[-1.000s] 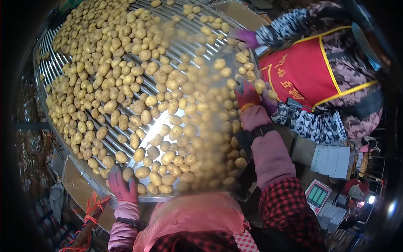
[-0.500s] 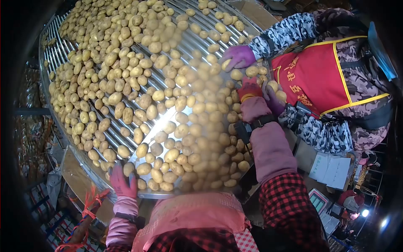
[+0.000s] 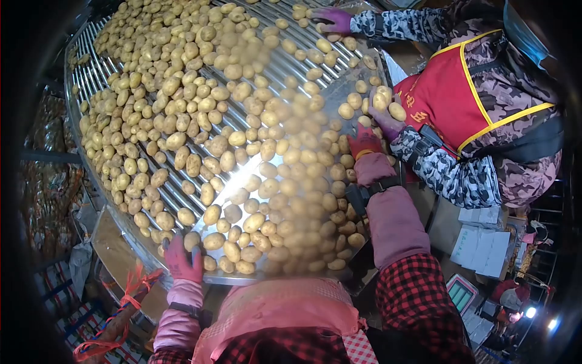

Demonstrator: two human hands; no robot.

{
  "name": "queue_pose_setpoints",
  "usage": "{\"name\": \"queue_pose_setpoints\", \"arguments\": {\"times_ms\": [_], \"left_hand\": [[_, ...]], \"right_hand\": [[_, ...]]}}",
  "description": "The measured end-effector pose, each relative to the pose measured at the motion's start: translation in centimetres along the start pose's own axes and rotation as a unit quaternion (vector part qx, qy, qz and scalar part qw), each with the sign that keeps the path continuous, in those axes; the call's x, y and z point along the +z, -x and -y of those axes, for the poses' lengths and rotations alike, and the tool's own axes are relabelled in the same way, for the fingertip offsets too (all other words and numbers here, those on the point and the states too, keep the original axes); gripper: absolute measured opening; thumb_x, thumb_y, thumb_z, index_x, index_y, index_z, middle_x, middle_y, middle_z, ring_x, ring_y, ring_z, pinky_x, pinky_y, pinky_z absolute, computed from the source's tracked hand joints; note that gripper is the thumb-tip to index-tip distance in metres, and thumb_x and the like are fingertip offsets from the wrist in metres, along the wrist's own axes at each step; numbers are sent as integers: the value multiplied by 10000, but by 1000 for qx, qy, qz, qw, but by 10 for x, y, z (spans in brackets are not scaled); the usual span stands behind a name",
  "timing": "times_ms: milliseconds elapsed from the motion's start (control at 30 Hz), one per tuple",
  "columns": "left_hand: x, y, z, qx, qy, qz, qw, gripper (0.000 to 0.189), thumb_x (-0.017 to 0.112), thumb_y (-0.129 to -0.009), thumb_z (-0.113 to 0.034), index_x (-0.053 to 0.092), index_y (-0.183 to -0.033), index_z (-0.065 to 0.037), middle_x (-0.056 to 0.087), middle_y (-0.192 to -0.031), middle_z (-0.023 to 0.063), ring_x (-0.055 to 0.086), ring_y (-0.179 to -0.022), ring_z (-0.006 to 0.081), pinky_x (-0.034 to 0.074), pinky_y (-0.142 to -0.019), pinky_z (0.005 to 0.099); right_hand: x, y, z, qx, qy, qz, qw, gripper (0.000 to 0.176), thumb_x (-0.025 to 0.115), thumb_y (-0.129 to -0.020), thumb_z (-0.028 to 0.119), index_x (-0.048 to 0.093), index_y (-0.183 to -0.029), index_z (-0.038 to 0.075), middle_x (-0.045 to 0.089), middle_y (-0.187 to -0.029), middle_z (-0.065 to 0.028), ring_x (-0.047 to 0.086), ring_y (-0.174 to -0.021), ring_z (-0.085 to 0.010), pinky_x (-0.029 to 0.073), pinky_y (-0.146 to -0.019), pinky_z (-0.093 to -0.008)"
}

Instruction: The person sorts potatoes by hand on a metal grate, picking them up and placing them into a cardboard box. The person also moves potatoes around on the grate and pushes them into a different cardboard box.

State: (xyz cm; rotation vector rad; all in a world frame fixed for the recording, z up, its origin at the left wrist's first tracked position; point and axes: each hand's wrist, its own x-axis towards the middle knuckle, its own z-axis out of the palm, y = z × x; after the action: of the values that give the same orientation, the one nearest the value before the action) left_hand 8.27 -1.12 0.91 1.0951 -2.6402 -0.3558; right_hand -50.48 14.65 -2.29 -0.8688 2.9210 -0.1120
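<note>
Left grip (image 3: pixel 183 259): gloved fingers spread, one potato (image 3: pixel 192 241) just beyond the thumb; right grip (image 3: pixel 365 142): cannot tell whether closed, potatoes (image 3: pixel 338 171) massed to its left across the metal roller surface (image 3: pixel 270 13)

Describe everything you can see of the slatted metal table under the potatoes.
The slatted metal table looks shiny and silvery: parallel bars with gaps cross most of it, and a smooth, bright plate forms part of the near section. Its left edge looks curved in this wide view. Potatoes cover much of it, densest toward the upper left; some bars show bare. The wearer's gloved left hand is at the near-left edge, seemingly touching it. A blurred patch right of middle hides detail.
</note>
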Motion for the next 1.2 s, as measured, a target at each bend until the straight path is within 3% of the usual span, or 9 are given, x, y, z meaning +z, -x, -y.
{"name": "queue_pose_setpoints", "arguments": {"times_ms": [433, 633, 700, 767, 933, 1067, 1100, 1133, 1200], "left_hand": [[-3, -3, -4, -24, 1, -1, 1000, 618, 690, -850, -281, 517, -1361, 21, 598, -1245, 242, 555, -1192, 404, 287, -1173, 562], [-5, -3, -5, -36, -3, -1, 999, 608, 698, -847, -297, 541, -1343, 17, 620, -1222, 236, 572, -1185, 387, 298, -1168, 544], [-6, -2, -4, -39, -3, 2, 999, 617, 698, -849, -299, 538, -1356, 13, 622, -1228, 231, 573, -1188, 381, 298, -1167, 540], [-4, 0, -4, -53, 3, 8, 999, 630, 699, -852, -302, 531, -1373, 9, 622, -1236, 224, 573, -1194, 375, 296, -1167, 538], [0, 5, -6, -18, -69, -39, 997, 682, 702, -848, -280, 488, -1425, 15, 579, -1320, 240, 534, -1243, 412, 316, -1155, 526], [-17, -10, -55, -21, 238, -22, 971, 673, 679, -881, -207, 432, -1455, 43, 465, -1465, 274, 480, -1321, 445, 389, -1120, 477], [-16, -13, -82, -88, 469, -4, 879, 636, 636, -931, -165, 393, -1481, 39, 445, -1502, 250, 482, -1347, 387, 392, -1126, 449], [5, -8, -74, -109, 488, 73, 863, 652, 615, -963, -166, 336, -1530, -6, 468, -1482, 189, 489, -1342, 321, 414, -1113, 412], [4, -11, -89, -185, 679, 138, 697, 671, 589, -1002, -160, 270, -1584, -67, 505, -1443, 120, 525, -1300, 243, 451, -1088, 370]], "right_hand": [[2, 94, 100, -181, -275, -56, 943, 780, 816, -796, 240, 454, -1471, 91, 573, -1330, -189, 609, -1159, -371, 507, -981, -452], [-61, 146, 153, -146, -707, 272, 637, 817, 740, -847, 40, 327, -1552, 70, 522, -1321, -74, 537, -1221, -169, 495, -1010, -302], [-80, 161, 163, -152, -694, 268, 650, 780, 699, -857, -3, 326, -1542, 26, 511, -1329, -92, 526, -1249, -172, 495, -1015, -289], [-74, 168, 164, -143, -751, 319, 561, 761, 683, -869, -4, 318, -1537, -2, 513, -1337, -96, 531, -1246, -176, 498, -1017, -296], [-72, 194, 170, -147, -731, 328, 580, 726, 639, -887, -32, 309, -1533, -36, 518, -1359, -109, 530, -1265, -185, 491, -1046, -320], [-51, 234, 188, -149, -724, 319, 593, 692, 670, -892, -1, 375, -1517, -1, 510, -1423, -105, 516, -1300, -183, 441, -1093, -319], [-54, 247, 195, -155, -727, 307, 594, 683, 680, -895, 13, 388, -1512, 6, 509, -1438, -106, 515, -1303, -185, 433, -1102, -322], [-61, 256, 199, -230, -587, 313, 711, 707, 716, -881, 66, 398, -1512, 25, 503, -1458, -120, 517, -1315, -217, 428, -1111, -344], [-28, 276, 203, -376, -429, 291, 768, 819, 811, -817, 217, 409, -1514, 61, 482, -1494, -179, 502, -1356, -314, 408, -1138, -403]]}}
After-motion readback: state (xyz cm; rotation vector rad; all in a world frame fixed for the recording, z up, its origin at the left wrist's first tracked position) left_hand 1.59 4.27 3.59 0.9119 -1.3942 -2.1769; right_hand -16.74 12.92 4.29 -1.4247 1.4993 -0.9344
